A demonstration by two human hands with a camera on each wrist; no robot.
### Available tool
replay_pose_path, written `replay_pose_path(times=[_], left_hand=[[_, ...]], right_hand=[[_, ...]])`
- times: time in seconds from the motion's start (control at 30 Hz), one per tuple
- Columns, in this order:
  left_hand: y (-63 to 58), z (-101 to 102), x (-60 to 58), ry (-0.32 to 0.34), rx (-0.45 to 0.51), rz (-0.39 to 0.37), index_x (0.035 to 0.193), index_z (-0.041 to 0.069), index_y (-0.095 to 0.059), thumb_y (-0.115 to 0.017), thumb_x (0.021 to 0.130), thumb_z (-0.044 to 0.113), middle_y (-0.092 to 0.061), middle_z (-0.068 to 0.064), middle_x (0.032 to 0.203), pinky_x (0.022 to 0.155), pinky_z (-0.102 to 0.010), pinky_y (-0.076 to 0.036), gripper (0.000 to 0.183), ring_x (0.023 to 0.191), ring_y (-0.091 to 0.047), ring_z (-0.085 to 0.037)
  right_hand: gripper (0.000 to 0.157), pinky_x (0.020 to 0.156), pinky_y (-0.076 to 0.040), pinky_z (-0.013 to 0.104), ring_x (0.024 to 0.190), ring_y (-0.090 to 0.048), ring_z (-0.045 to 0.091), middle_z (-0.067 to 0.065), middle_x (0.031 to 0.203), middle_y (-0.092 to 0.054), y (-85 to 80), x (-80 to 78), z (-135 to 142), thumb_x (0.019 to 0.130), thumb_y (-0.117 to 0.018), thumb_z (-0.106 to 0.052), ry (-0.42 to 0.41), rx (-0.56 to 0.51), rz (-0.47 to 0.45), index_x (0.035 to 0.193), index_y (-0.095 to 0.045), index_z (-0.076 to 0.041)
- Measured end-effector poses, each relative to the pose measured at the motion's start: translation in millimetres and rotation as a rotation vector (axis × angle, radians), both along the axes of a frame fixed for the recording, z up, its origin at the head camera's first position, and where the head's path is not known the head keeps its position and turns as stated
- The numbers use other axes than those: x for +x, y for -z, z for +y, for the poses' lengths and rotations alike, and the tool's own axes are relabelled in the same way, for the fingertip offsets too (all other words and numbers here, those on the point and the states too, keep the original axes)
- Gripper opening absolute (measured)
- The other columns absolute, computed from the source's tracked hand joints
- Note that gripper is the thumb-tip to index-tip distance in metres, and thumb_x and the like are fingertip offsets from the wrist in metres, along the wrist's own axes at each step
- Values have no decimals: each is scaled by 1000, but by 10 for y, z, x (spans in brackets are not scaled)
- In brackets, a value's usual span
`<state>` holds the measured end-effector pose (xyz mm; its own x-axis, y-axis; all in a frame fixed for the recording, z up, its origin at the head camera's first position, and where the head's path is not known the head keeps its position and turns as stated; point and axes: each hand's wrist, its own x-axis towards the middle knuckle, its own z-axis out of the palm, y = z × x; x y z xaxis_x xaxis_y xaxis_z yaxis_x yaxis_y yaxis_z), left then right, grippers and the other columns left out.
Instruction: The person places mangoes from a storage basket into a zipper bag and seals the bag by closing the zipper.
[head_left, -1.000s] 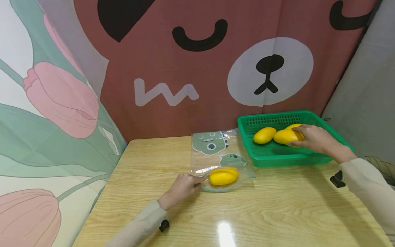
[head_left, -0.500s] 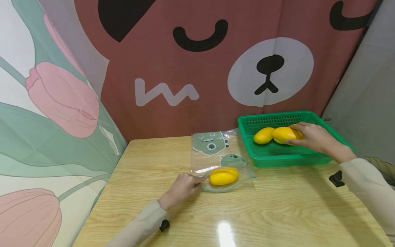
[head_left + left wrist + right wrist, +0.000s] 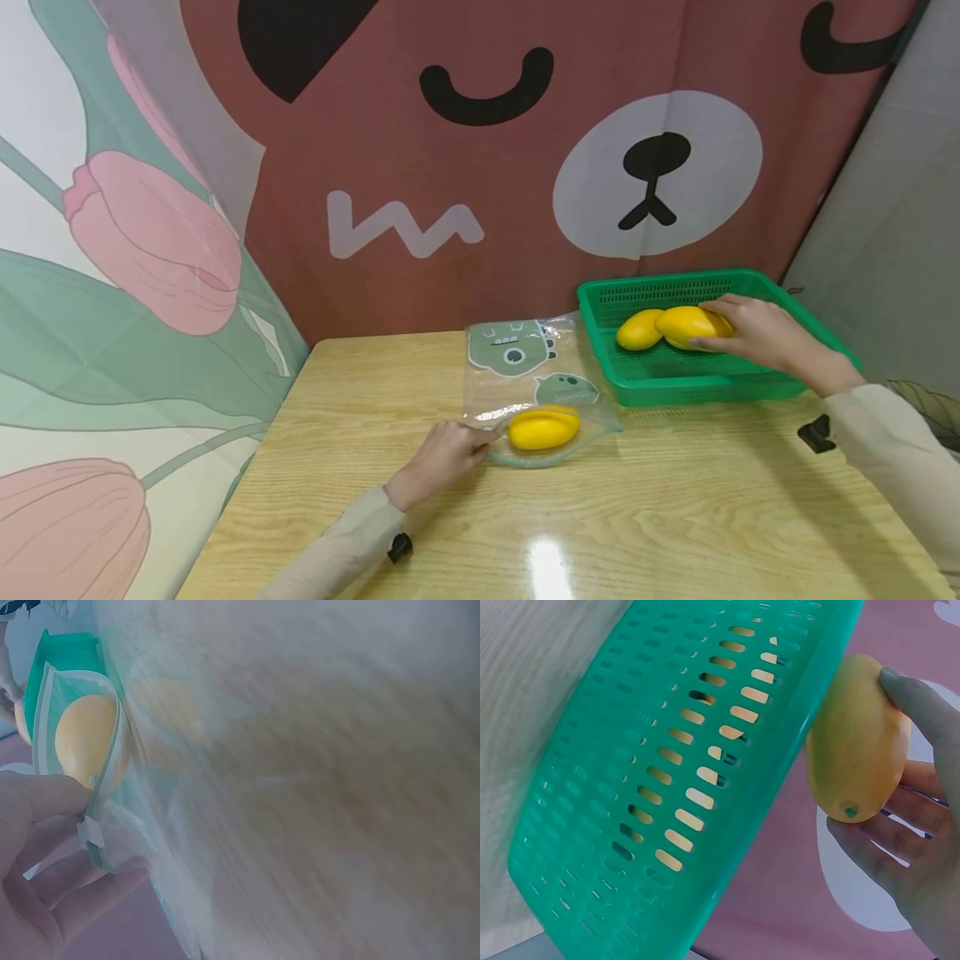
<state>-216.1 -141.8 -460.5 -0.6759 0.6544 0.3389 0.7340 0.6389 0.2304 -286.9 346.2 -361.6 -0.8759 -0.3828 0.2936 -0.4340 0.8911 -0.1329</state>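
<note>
Left hand (image 3: 437,461) pinched the clear bag (image 3: 566,387) at its mouth, bagged mango (image 3: 543,427) inside. Farther right, in or above the green basket (image 3: 697,389), the held mango (image 3: 692,326) lay left of the right hand (image 3: 765,335), gripped in its fingers, long axis roughly left-right. Had edged left versus a second ago.

A reddish-brown cloth backdrop (image 3: 517,175) printed with a bear face hangs at twelve o'clock in the head view. A pale cloth curtain (image 3: 127,292) with pink tulips and green leaves hangs at nine, a grey cloth (image 3: 900,208) at two. A light, wood-grained table (image 3: 637,517) spreads at six.
</note>
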Motion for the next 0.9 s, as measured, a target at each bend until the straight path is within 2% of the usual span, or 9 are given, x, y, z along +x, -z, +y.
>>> replay_pose_path(times=[0.2, 0.6, 0.9], left_hand=[[-1, -3, 0, 5, -5, 6, 110, 11, -77, -75, 82, 0, -75, -3, 92, 45, -15, -32, 31, 52, -36, -1], [17, -7, 0, 16, 7, 22, 106, 9, -78, -77, 78, -2, -75, -1, 83, 46, -16, -35, 31, 53, -39, -2], [6, -4, 7, 9, -1, 17, 107, 10, -78, -77, 81, 1, -75, -2, 87, 47, -16, -35, 29, 54, -39, -2]], right_hand=[[64, 75, -50, 53, 97, -60, 37, 28, 119, -61, -23, 8, -17, 87, -75, -41, -5, 6, 5, 125, -61, 9], [64, 76, -50, 53, 98, -60, 38, 28, 119, -62, -49, 22, -54, 87, -75, -41, -5, 2, 8, 125, -61, 9], [64, 76, -50, 54, 98, -60, 39, 29, 118, -61, -73, 51, -100, 87, -76, -41, -7, -5, 20, 125, -61, 9]])
